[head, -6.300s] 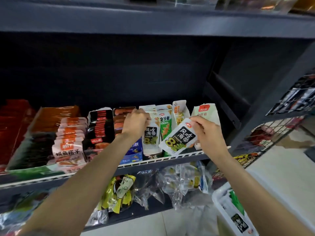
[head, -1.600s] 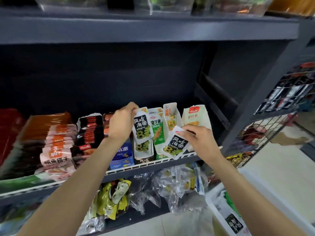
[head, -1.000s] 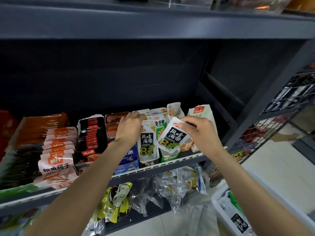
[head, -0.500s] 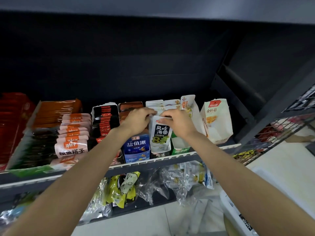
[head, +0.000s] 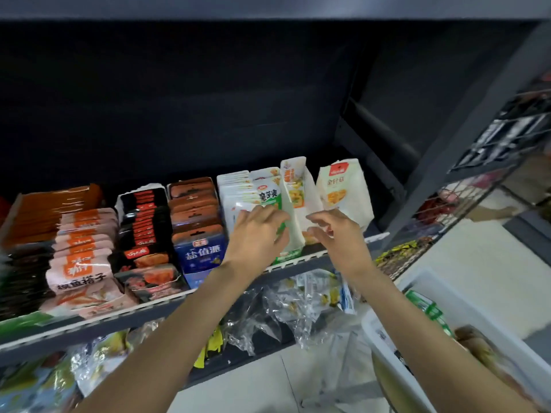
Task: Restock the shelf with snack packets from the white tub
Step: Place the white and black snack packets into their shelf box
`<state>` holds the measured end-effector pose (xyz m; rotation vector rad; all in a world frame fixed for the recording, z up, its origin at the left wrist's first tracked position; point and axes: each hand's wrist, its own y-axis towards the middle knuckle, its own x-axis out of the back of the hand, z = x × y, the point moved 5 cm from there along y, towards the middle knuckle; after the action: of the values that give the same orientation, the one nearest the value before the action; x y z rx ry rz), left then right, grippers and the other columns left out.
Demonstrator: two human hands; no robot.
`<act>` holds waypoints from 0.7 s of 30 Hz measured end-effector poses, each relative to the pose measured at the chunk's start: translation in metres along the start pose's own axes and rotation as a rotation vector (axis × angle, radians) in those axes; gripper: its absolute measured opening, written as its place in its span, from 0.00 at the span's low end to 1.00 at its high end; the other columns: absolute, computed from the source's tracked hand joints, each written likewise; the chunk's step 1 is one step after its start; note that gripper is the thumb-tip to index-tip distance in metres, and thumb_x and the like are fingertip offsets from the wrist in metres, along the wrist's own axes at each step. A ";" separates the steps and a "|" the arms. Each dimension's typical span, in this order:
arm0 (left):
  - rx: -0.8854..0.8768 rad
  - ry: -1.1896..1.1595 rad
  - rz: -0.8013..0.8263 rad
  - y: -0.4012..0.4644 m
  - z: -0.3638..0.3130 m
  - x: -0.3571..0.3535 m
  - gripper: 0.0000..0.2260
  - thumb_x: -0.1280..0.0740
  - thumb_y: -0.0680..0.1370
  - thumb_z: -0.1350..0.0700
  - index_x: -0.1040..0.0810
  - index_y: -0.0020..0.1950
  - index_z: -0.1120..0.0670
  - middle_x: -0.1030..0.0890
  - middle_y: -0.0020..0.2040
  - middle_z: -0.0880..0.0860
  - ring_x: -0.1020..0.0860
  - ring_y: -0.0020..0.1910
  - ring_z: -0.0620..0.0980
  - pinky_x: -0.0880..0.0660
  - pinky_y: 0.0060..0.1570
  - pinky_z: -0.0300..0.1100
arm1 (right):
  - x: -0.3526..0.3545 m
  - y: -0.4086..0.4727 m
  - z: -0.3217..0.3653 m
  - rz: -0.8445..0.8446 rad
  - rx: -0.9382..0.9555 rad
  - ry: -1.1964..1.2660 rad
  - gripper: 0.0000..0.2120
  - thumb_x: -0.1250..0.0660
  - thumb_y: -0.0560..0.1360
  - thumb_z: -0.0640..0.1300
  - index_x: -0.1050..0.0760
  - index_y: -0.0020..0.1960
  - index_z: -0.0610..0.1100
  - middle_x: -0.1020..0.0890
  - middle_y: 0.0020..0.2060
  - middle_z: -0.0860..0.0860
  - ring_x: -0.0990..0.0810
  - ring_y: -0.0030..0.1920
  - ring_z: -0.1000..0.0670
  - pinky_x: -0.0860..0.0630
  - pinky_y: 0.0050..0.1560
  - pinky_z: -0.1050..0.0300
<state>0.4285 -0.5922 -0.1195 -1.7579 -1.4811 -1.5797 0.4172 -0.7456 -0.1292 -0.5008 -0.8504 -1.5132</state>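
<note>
The dark shelf [head: 89, 321] holds rows of upright snack packets. My left hand [head: 256, 234] lies with straight fingers against the front of the white seaweed packet row [head: 235, 189], hiding the front packet. My right hand [head: 337, 234] hovers just right of it, in front of the yellow-print packets [head: 295, 186], fingers loosely curled and holding nothing. The white tub [head: 465, 305] stands on the floor at the lower right, with green-and-white packets [head: 426, 308] inside.
Beside the seaweed row are green packets [head: 269, 195], a beige packet [head: 343, 186], a blue box [head: 202, 254] and black [head: 143, 222] and pink [head: 80, 257] packets. Clear bags [head: 298, 305] hang below. A wire rack [head: 507, 150] stands to the right.
Both hands gripped the seaweed packet at the front of its row before. It now stands in the row; my right hand has let go and drawn back right, and my left hand has opened.
</note>
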 end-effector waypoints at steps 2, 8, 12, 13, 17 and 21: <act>-0.057 -0.017 0.038 -0.001 -0.031 -0.025 0.08 0.32 0.72 0.58 0.19 0.50 0.56 0.19 0.46 0.53 0.21 0.48 0.56 0.27 0.50 0.50 | 0.019 -0.026 -0.030 -0.013 -0.098 0.005 0.11 0.34 0.76 0.40 0.23 0.58 0.42 0.21 0.53 0.46 0.21 0.51 0.49 0.25 0.51 0.57; -0.145 -0.195 0.278 -0.010 -0.135 -0.114 0.09 0.37 0.77 0.58 0.20 0.54 0.54 0.20 0.50 0.53 0.23 0.52 0.54 0.29 0.54 0.46 | 0.064 -0.125 -0.140 -0.054 -0.437 -0.055 0.11 0.35 0.77 0.41 0.22 0.58 0.42 0.20 0.54 0.47 0.21 0.54 0.48 0.26 0.51 0.57; -0.190 -0.226 0.495 -0.026 -0.203 -0.175 0.13 0.42 0.80 0.56 0.26 0.63 0.53 0.25 0.59 0.51 0.29 0.61 0.50 0.35 0.54 0.41 | 0.077 -0.199 -0.218 -0.030 -0.690 -0.071 0.14 0.36 0.78 0.43 0.25 0.62 0.41 0.21 0.59 0.46 0.22 0.58 0.47 0.26 0.58 0.52; -0.199 -0.240 0.545 -0.030 -0.218 -0.190 0.14 0.42 0.80 0.56 0.28 0.65 0.54 0.26 0.61 0.51 0.30 0.62 0.51 0.33 0.56 0.43 | 0.080 -0.217 -0.235 -0.018 -0.759 -0.085 0.15 0.36 0.78 0.43 0.27 0.64 0.41 0.22 0.61 0.45 0.23 0.59 0.46 0.27 0.58 0.52; -0.231 -0.157 0.750 -0.050 -0.265 -0.251 0.18 0.42 0.80 0.56 0.33 0.70 0.55 0.31 0.68 0.53 0.33 0.67 0.52 0.32 0.62 0.47 | 0.078 -0.279 -0.299 0.098 -1.042 -0.074 0.25 0.36 0.78 0.44 0.38 0.71 0.37 0.31 0.67 0.40 0.31 0.66 0.41 0.33 0.62 0.52; -0.176 0.045 1.011 -0.071 -0.280 -0.307 0.30 0.38 0.79 0.48 0.47 0.76 0.55 0.47 0.77 0.56 0.45 0.75 0.55 0.37 0.69 0.53 | 0.064 -0.314 -0.344 0.120 -1.192 -0.016 0.28 0.33 0.73 0.42 0.39 0.69 0.36 0.30 0.63 0.39 0.29 0.61 0.40 0.29 0.58 0.51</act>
<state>0.2775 -0.9275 -0.3256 -2.0314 -0.2666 -1.1697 0.1605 -1.0596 -0.3672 -1.3839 0.1785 -1.7866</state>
